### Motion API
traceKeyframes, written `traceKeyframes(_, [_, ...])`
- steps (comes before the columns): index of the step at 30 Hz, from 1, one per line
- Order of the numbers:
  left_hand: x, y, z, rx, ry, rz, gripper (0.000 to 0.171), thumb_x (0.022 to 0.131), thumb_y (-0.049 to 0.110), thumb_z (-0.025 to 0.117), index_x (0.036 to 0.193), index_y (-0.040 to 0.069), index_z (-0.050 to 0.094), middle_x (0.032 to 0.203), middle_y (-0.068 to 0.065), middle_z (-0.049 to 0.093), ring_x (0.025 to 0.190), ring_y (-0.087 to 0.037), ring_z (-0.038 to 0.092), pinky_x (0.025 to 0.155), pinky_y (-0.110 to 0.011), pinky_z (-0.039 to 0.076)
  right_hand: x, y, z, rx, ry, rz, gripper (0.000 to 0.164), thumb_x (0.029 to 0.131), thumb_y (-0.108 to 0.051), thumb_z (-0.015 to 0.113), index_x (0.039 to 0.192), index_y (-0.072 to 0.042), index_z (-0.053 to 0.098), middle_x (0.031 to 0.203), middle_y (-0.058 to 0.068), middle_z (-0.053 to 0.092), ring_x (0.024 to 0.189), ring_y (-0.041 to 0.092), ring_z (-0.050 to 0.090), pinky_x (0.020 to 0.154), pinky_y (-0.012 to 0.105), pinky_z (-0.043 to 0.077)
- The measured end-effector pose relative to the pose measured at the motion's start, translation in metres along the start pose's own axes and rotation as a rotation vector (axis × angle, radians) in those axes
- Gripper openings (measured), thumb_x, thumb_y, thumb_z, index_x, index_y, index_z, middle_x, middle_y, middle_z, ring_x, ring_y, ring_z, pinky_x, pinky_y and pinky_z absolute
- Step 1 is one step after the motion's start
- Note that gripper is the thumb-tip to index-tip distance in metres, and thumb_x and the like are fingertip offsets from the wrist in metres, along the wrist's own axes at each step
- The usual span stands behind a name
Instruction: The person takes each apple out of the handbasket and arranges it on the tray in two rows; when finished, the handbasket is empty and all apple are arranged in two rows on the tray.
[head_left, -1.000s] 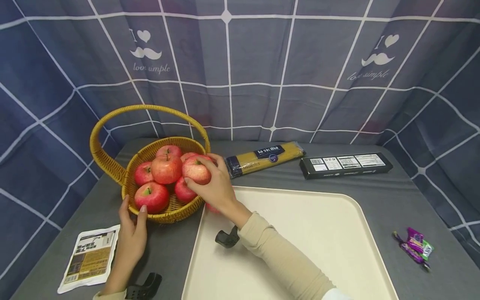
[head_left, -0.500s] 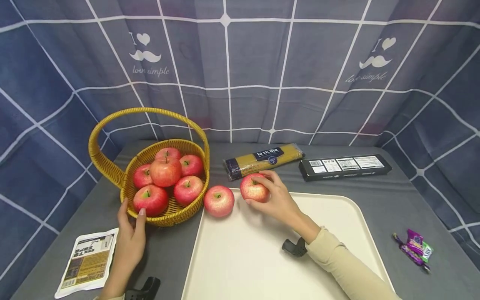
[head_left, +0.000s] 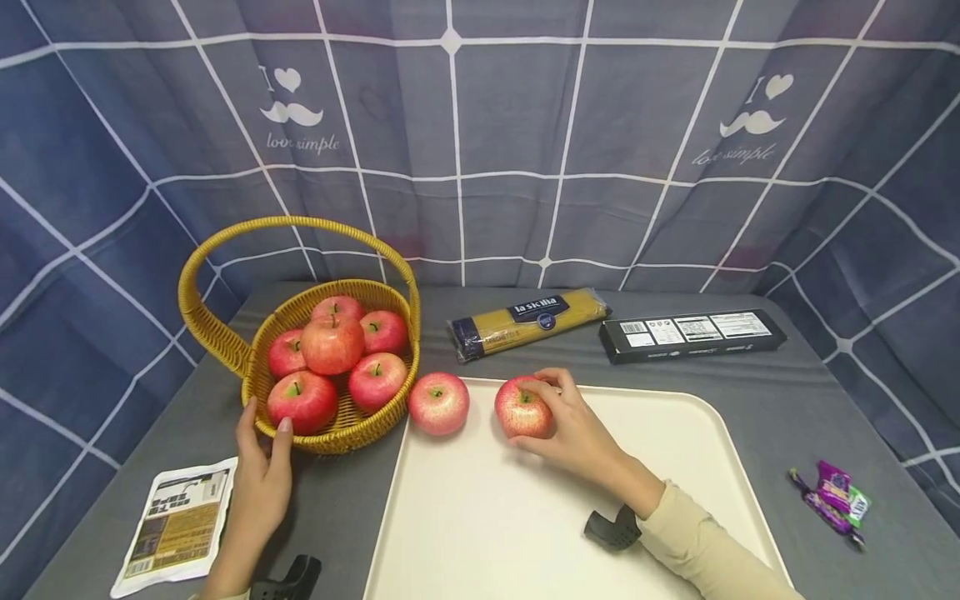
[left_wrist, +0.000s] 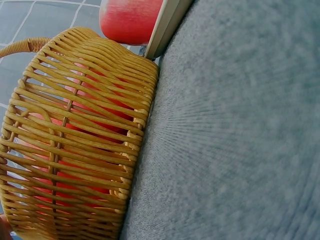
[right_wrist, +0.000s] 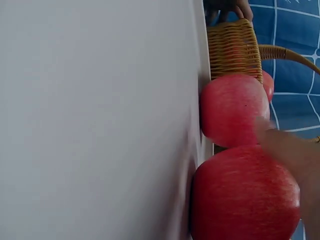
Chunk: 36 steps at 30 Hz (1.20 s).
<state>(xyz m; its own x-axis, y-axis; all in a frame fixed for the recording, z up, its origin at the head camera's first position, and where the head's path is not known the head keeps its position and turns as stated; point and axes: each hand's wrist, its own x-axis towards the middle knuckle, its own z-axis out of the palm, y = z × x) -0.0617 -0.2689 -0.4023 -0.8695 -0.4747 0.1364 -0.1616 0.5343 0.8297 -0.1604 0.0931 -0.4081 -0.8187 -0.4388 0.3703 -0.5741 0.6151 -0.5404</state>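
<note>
My right hand (head_left: 581, 437) holds a red apple (head_left: 521, 412) from its right side, fingers over its top and thumb low at the front. This apple sits at the back of the cream tray (head_left: 480, 517). Left of it, a second apple (head_left: 438, 403) stands at the tray's back left corner, close to the yellow wicker basket (head_left: 352, 437). Several more apples (head_left: 303, 400) lie inside the basket. My left hand (head_left: 262, 483) rests with extended fingertips against the basket's near-left rim. The right wrist view shows the held apple (right_wrist: 245, 195) with a blurred finger (right_wrist: 287, 147) over it.
Behind the tray lie a spaghetti packet (head_left: 528, 322) and a long black box (head_left: 690, 335). A white and brown pouch (head_left: 180, 525) is by my left forearm. Small purple and green wrapped candies (head_left: 831, 500) lie right of the tray. A checked curtain (head_left: 495, 125) surrounds the table.
My right hand has carried an apple out of the basket rightward, then down and slightly toward me onto the tray. My left hand has stayed at the basket.
</note>
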Motion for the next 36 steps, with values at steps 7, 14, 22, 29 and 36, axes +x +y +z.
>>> traceKeyframes(7, [0.001, -0.001, 0.001, -0.005, 0.009, 0.01, 0.063, 0.097, 0.032, 0.037, 0.146, 0.015, 0.003, 0.146, -0.024, 0.022, 0.121, -0.043, 0.038, 0.096, -0.057, 0.031, 0.01, -0.011, -0.005, 0.03, 0.044, -0.035, 0.06, 0.069, -0.044, 0.075, 0.121, -0.024, 0.052, 0.135, 0.003, 0.037, 0.124, 0.022, 0.038, 0.09, 0.046, 0.044])
traceKeyframes(14, [0.0, 0.0, 0.0, 0.011, 0.004, 0.01, 0.063, 0.097, 0.032, 0.036, 0.146, 0.015, 0.002, 0.142, -0.029, 0.027, 0.118, -0.043, 0.041, 0.094, -0.055, 0.032, 0.036, -0.04, 0.002, 0.071, 0.047, -0.131, 0.055, 0.077, -0.04, 0.069, 0.126, -0.023, 0.05, 0.142, 0.001, 0.034, 0.13, 0.022, 0.034, 0.096, 0.045, 0.042])
traceKeyframes(22, [0.001, -0.002, 0.0, 0.005, 0.002, 0.007, 0.063, 0.097, 0.032, 0.036, 0.146, 0.015, 0.001, 0.143, -0.028, 0.026, 0.118, -0.043, 0.04, 0.094, -0.055, 0.032, 0.095, -0.104, 0.03, 0.062, 0.009, -0.321, 0.06, 0.08, -0.039, 0.066, 0.132, -0.018, 0.046, 0.139, 0.001, 0.04, 0.128, 0.015, 0.038, 0.104, 0.035, 0.036])
traceKeyframes(29, [0.003, -0.001, -0.001, -0.008, -0.018, 0.012, 0.064, 0.097, 0.033, 0.036, 0.146, 0.014, 0.0, 0.145, -0.026, 0.022, 0.122, -0.046, 0.037, 0.096, -0.059, 0.031, 0.149, -0.15, 0.077, 0.029, -0.121, -0.246, 0.077, 0.079, -0.054, 0.06, 0.141, -0.022, 0.029, 0.141, 0.006, 0.034, 0.122, 0.019, 0.045, 0.097, 0.033, 0.043])
traceKeyframes(36, [0.002, -0.003, -0.002, -0.02, -0.011, 0.028, 0.065, 0.096, 0.032, 0.039, 0.146, 0.013, 0.002, 0.147, -0.025, 0.019, 0.126, -0.046, 0.032, 0.099, -0.059, 0.028, 0.176, -0.16, 0.115, -0.023, -0.187, -0.078, 0.082, 0.077, -0.06, 0.057, 0.143, -0.025, 0.023, 0.139, 0.012, 0.035, 0.121, 0.027, 0.046, 0.099, 0.038, 0.041])
